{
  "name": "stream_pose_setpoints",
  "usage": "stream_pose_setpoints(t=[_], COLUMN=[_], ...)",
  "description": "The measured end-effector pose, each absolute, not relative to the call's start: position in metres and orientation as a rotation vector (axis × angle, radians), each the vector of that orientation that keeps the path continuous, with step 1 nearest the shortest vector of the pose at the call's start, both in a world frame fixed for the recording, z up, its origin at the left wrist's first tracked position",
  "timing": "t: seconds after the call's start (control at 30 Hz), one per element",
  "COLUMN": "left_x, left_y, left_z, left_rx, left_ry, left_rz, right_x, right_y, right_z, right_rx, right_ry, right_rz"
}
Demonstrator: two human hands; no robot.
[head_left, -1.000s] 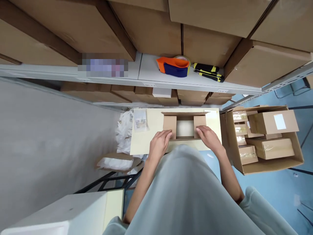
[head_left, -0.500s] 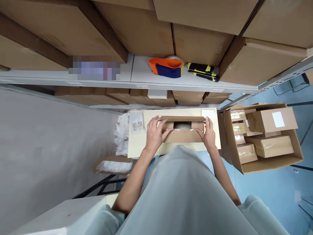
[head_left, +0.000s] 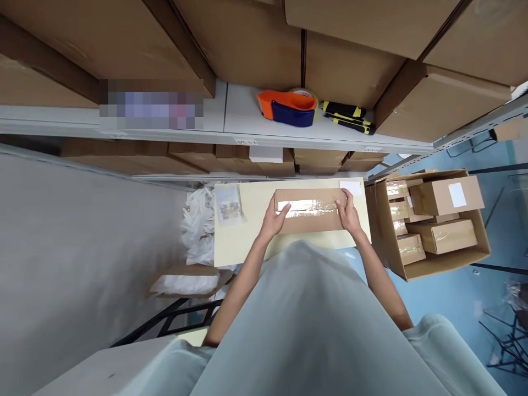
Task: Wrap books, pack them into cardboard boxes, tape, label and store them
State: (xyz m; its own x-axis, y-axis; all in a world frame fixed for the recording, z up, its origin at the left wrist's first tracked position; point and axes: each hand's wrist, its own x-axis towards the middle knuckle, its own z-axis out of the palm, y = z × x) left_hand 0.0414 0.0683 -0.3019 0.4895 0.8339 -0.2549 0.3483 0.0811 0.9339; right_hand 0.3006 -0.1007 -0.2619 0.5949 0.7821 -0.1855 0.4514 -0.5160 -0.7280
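A long cardboard box (head_left: 311,224) lies between my hands over the cream tabletop (head_left: 251,242), its taped face turned up. Shiny clear tape runs along the middle of that face. My left hand (head_left: 274,220) grips the box's left end, thumb on top and fingers round the side. At the right end, my right hand (head_left: 348,213) holds it the same way, its thumb near the tape. A clear plastic bag with a printed picture (head_left: 229,204) lies on the table to the left. Behind my right hand is a white paper slip (head_left: 350,187).
To the right stands an open carton (head_left: 373,225) full of smaller taped boxes. A shelf (head_left: 243,118) above the table carries large cartons, an orange-and-blue tape dispenser (head_left: 291,108) and several black-and-yellow cutters (head_left: 348,116). Crumpled white plastic (head_left: 200,225) lies left of the table.
The opening in the box's top no longer shows; a closed, taped face is up now. My left hand has shifted right and both hands have closed round the box's ends.
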Motion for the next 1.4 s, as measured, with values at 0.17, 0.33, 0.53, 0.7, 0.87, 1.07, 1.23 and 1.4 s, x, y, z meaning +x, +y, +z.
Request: stream_pose_setpoints(t=[0.17,0.33,0.53,0.7,0.87,1.07,1.23,1.4], left_x=[0.042,0.017,-0.019,-0.018,-0.021,-0.003,0.083,0.146], left_y=[0.065,0.074,0.094,0.100,0.105,0.133,0.180,0.208], left_z=[-0.294,-0.283,-0.295,-0.303,-0.306,-0.274,-0.175,-0.105], left_rx=[1.499,1.546,1.541,1.594,1.722,2.105,2.235,2.269], left_ry=[1.016,1.010,1.100,1.126,1.147,1.092,0.843,0.870], left_rz=[0.534,0.600,0.581,0.517,0.509,0.656,0.974,1.030], right_x=[0.301,0.273,0.240,0.243,0.244,0.267,0.286,0.285], right_y=[-0.107,-0.103,-0.079,-0.068,-0.065,-0.031,0.076,0.173], right_z=[-0.259,-0.257,-0.267,-0.270,-0.269,-0.231,-0.135,-0.086], right_rx=[-2.197,-2.196,-2.208,-2.231,-2.291,-2.179,-2.025,-2.284], right_ry=[-1.038,-1.068,-1.179,-1.218,-1.321,-1.764,-1.967,-2.041], right_rz=[0.682,0.692,0.636,0.635,0.447,-0.036,-0.214,-0.106])
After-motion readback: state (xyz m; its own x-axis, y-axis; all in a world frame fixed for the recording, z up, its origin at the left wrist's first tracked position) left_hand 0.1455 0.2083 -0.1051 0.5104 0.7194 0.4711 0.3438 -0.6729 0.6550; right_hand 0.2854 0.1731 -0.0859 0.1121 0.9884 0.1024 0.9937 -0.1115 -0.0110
